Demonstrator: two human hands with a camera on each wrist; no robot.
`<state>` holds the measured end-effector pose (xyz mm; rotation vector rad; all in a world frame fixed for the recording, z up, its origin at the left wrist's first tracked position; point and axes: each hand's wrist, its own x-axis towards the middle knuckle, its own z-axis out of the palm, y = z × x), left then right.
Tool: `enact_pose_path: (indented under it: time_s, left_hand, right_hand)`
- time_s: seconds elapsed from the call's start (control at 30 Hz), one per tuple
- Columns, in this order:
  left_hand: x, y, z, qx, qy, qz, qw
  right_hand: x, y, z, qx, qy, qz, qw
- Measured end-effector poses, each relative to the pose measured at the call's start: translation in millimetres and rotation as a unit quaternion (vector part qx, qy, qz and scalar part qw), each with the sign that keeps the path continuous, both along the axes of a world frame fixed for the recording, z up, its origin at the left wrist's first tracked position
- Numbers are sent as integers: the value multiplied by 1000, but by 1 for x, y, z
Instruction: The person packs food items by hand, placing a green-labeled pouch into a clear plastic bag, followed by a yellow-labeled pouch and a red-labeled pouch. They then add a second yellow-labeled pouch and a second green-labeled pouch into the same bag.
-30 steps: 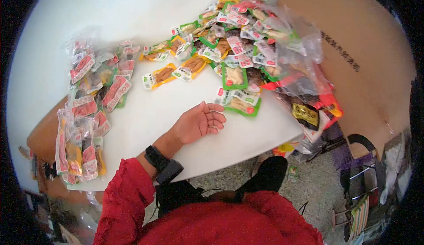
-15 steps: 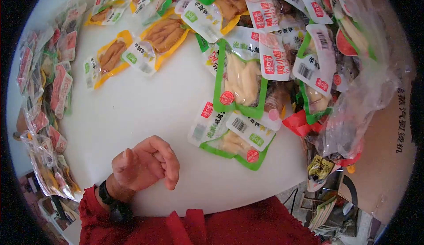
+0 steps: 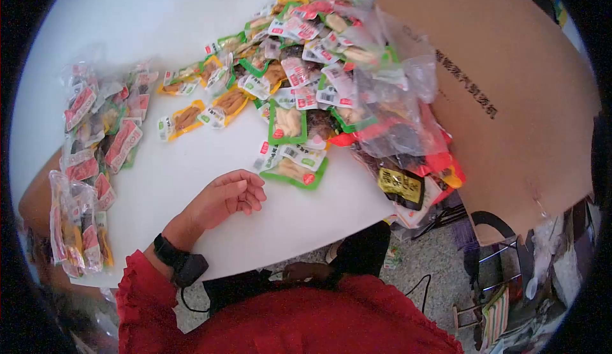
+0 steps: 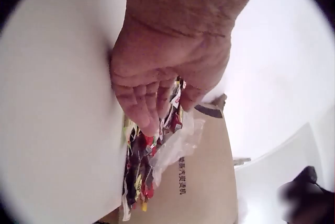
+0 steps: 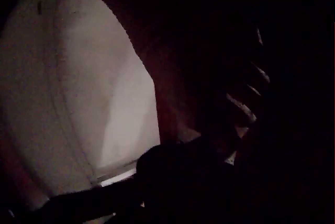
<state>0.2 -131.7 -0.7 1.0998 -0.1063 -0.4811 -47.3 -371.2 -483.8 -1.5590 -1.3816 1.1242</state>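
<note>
**A:** We've got our left hand (image 3: pixel 228 196) resting on the white table (image 3: pixel 159 9), fingers loosely curled, holding nothing. Nearest thing is the green-edged snack packet (image 3: pixel 294 170), just beside the fingertips at about 2 o'clock, not touching.

**B:** Yep. Behind it, at 12 to 1 o'clock, sits the big heap of packets (image 3: pixel 306 54) with clear plastic bags (image 3: pixel 395 118) crowding it. A cardboard box (image 3: pixel 510 92) walls off 3 o'clock. Bagged bundles (image 3: pixel 89 143) line 9 o'clock, well apart. Right hand? The wrist view's too dark, we can't tell.
</note>
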Motion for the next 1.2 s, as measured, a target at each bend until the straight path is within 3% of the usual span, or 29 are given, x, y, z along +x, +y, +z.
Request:
enact_pose_path:
  time_s: [0.03,0.07,0.1,0.13,0.17,0.2,0.23,0.27,0.3,0.37,0.43,0.5,0.53,0.57,0.63,0.7,0.73,0.8,0.83,0.9,0.93,1.0,1.03,1.1,1.13,1.2]
  left_hand:
    - [-2,-2,1,1,-11,-3,1000]
    - [-4,-3,2,26,4,6,1000]
    - [-7,-5,3,49,20,18,998]
    - [-9,-5,5,46,12,19,999]
    - [-9,-6,7,63,13,0,998]
    - [-10,-6,8,79,16,-18,997]
    - [-8,-6,5,78,12,-15,997]
    - [-6,-5,2,83,2,-29,996]
    - [-4,-5,-1,86,-8,-44,995]
    - [-2,-6,-3,79,-8,-47,996]
    - [1,-4,-2,74,-9,-51,996]
    - [3,-1,-5,53,1,-55,997]
    - [4,1,-8,46,0,-56,997]
    - [5,3,-12,20,-1,-62,998]
    - [4,4,-17,-12,-4,-62,998]
    - [4,5,-16,4,-13,-63,998]
    - [4,6,-15,4,-18,-60,998]
    - [3,6,-16,-10,-11,-63,998]
    - [3,7,-16,-12,-14,-62,998]
    - [3,7,-17,-7,-11,-66,998]
    - [3,7,-16,-9,-16,-64,998]
    - [1,8,-16,-10,-11,-67,998]
    - [1,9,-14,-10,-13,-64,998]
    - [-1,8,-13,-5,-30,-78,996]
    - [-1,9,-13,-7,-29,-75,997]
    - [-1,10,-14,-9,-48,-103,994]
  right_hand:
    - [4,-1,4,9,-16,-1,1000]
    - [7,-71,52,10,-25,-3,1000]
    - [17,-81,107,-76,5,-29,997]
    - [24,-37,177,-162,36,-56,985]
    - [34,-53,193,-162,27,-56,985]
    - [42,-69,205,-26,44,28,998]
    - [49,-80,219,110,62,112,986]
    - [49,-80,277,-61,136,75,986]
    - [45,-77,355,-230,205,33,951]
    - [46,-86,441,-204,194,7,960]
    - [49,-98,521,-132,201,-92,966]
    - [71,-116,561,-41,93,-171,980]
    - [80,-117,584,-23,-8,-260,965]
    - [91,-116,603,-6,-109,-341,933]
    - [131,-117,621,26,-247,-506,826]
    - [198,-123,624,64,-392,-579,712]
    - [218,-123,630,67,-396,-577,711]
    - [250,-123,640,14,-571,-596,565]
    - [272,-124,637,16,-573,-594,564]
    - [313,-125,631,-22,-689,-564,455]
    - [326,-126,640,-18,-692,-562,453]
    - [342,-122,655,-191,-605,-549,544]
    - [338,-111,663,-188,-607,-547,544]
    - [313,-83,689,-69,-706,-612,348]
    - [307,-76,702,-68,-708,-610,351]
    - [295,-59,732,199,-496,-598,598]
